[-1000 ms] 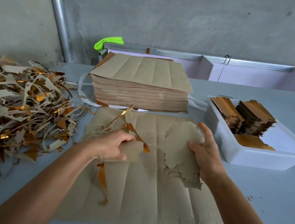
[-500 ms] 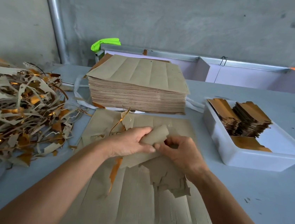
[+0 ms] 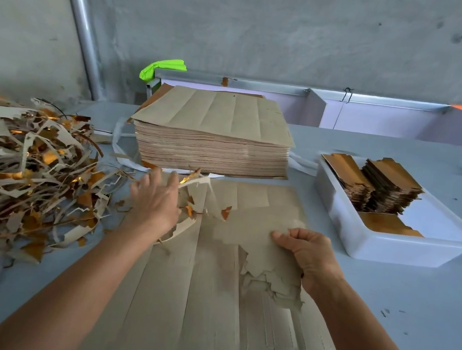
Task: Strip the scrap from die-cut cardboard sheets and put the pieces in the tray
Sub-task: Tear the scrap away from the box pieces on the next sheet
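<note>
A die-cut cardboard sheet (image 3: 208, 310) lies flat before me on the grey table. My right hand (image 3: 309, 258) grips a small stack of stripped brown pieces (image 3: 268, 265) over the sheet's right half. My left hand (image 3: 156, 203) has its fingers spread over torn scrap strips (image 3: 195, 196) with gold undersides at the sheet's upper left; whether it grips them is unclear. A white tray (image 3: 382, 249) at the right holds stacks of gold-faced pieces (image 3: 378, 186).
A tall stack of uncut sheets (image 3: 213, 141) stands behind the working sheet. A big heap of scrap strips (image 3: 22, 174) covers the table's left. White strapping lies around the stack. A metal pole and a concrete wall are behind.
The hands were together at the sheet's middle; they have parted. My left hand moved up and left onto the scrap, my right hand moved right and down with the pieces.
</note>
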{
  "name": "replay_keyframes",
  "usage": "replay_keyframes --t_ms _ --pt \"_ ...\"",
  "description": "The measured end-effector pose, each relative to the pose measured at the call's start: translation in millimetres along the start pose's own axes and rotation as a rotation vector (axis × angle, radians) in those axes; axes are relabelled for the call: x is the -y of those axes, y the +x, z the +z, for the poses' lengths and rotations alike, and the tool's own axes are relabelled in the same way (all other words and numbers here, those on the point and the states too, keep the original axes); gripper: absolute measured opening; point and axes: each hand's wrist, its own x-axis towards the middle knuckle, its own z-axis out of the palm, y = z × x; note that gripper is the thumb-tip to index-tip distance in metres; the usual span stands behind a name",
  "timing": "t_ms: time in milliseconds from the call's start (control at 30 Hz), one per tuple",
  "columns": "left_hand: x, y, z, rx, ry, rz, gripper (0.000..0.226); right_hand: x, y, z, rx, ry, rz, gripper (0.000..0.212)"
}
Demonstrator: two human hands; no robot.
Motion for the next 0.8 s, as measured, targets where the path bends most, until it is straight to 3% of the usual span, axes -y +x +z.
replay_keyframes --t_ms 67,100,133,200,233,267,300,433,567,667,800 --pt "-11.8 -15.3 -0.4 -0.202 -0.180 0.008 0.055 -4.4 2.0 0.9 -0.049 0.054 -0.037 0.026" --pt "-20.9 -25.7 0.2 -0.291 -0.424 -0.038 0.042 -6.6 3.0 2.2 -0.069 0.067 -0.066 0.027" --pt "-31.1 -36.0 0.0 -0.268 -0.718 -0.152 0.030 -8.6 3.5 3.9 -0.079 0.072 -0.098 0.027" --pt "-53.5 -51.1 1.5 0.135 -1.285 -0.506 0.030 -11.9 2.4 9.0 -0.062 0.083 -0.158 0.024" --pt "-61.4 -55.7 2.6 0.363 -1.463 -0.670 0.031 -13.5 1.3 11.5 -0.039 0.094 -0.178 0.023" --pt "-65.7 -57.0 5.6 0.500 -1.579 -0.758 0.028 -14.5 -0.1 13.5 -0.012 0.105 -0.186 0.022" --pt "-67.5 -55.6 9.8 0.535 -1.652 -0.798 0.023 -15.2 -1.3 15.0 0.017 0.115 -0.186 0.021" --pt "-60.8 -41.4 14.3 0.369 -1.725 -0.764 0.013 -18.1 -1.6 9.2 0.063 0.072 -0.143 0.018" --pt "-34.2 -21.3 4.8 0.074 -1.662 -0.496 0.020 -19.8 0.5 -3.1 0.031 -0.109 -0.158 0.027" --pt "-24.0 -17.6 -0.8 0.116 -1.515 -0.267 0.015 -15.3 -0.2 -7.6 0.124 -0.207 -0.211 0.043" --pt "-50.9 -36.9 9.4 0.256 -1.470 -0.146 0.011 -8.6 -4.4 0.3 0.333 -0.304 -0.352 0.088"
